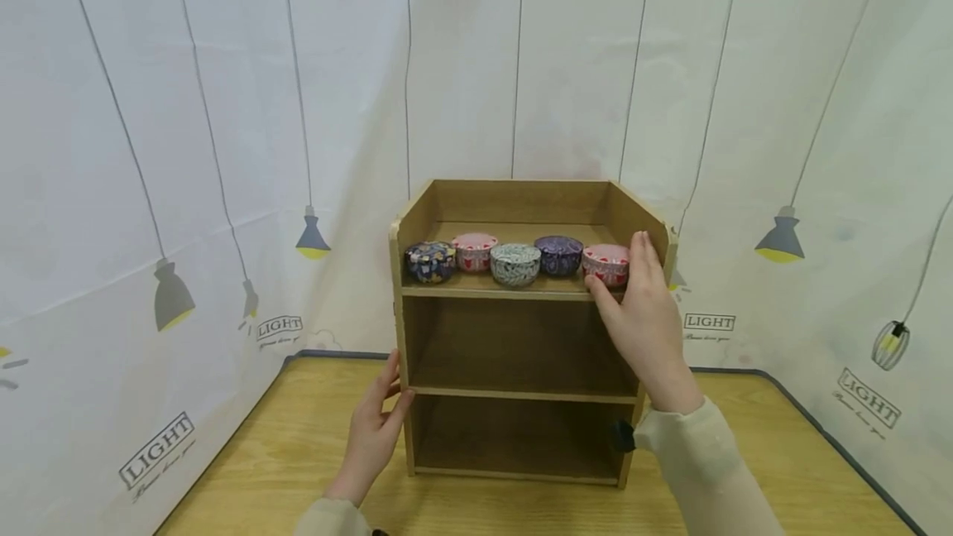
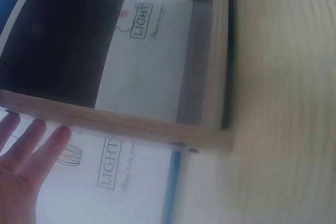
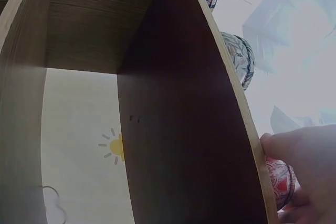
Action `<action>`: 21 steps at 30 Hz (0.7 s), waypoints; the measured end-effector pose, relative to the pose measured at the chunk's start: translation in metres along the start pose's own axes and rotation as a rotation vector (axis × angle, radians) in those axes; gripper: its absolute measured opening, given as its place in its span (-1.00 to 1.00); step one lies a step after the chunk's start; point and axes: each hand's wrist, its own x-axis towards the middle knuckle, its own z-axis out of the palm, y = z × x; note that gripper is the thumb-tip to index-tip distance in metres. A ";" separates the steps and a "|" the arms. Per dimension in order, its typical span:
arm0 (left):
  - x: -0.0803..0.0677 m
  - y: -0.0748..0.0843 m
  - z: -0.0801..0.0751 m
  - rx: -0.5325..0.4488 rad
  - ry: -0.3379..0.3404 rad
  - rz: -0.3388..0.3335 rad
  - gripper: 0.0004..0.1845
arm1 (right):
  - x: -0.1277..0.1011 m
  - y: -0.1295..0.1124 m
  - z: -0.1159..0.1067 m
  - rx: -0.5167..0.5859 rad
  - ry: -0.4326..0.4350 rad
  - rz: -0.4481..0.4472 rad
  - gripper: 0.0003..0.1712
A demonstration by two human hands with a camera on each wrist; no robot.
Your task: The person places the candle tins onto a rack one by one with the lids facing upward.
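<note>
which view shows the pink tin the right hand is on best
The head view: the pink tin sits whole at the right end of the top shelf, the right hand touching it. The right wrist view catches only a red-patterned sliver behind the thumb. The left wrist view misses it.

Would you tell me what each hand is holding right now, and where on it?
The right hand grips the pink tin by its side wall, thumb in front. The left hand only touches the wooden shelf unit's left side panel.

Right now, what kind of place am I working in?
Probably a staged recording booth: a printed lamp backdrop wraps round a wooden table that bears a small wooden shelf unit of patterned tins.
</note>
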 end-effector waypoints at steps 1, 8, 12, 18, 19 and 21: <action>0.001 0.000 0.000 -0.005 -0.001 0.004 -0.31 | 0.000 0.000 0.000 0.005 -0.001 0.000 -0.04; 0.001 -0.001 0.000 -0.020 0.000 0.010 -0.31 | -0.005 -0.001 -0.004 0.010 0.002 -0.010 0.01; 0.000 0.000 0.001 -0.010 0.010 0.008 -0.31 | -0.009 -0.004 -0.009 0.004 -0.001 -0.009 0.04; 0.001 0.001 0.003 0.024 0.031 0.016 -0.29 | -0.019 -0.005 -0.018 -0.001 0.001 -0.029 0.03; 0.001 0.001 0.003 0.026 0.032 0.022 -0.29 | -0.021 -0.005 -0.020 0.002 0.009 -0.039 0.01; 0.001 0.001 0.003 0.007 0.033 0.018 -0.29 | -0.026 -0.004 -0.023 0.017 0.036 -0.064 -0.05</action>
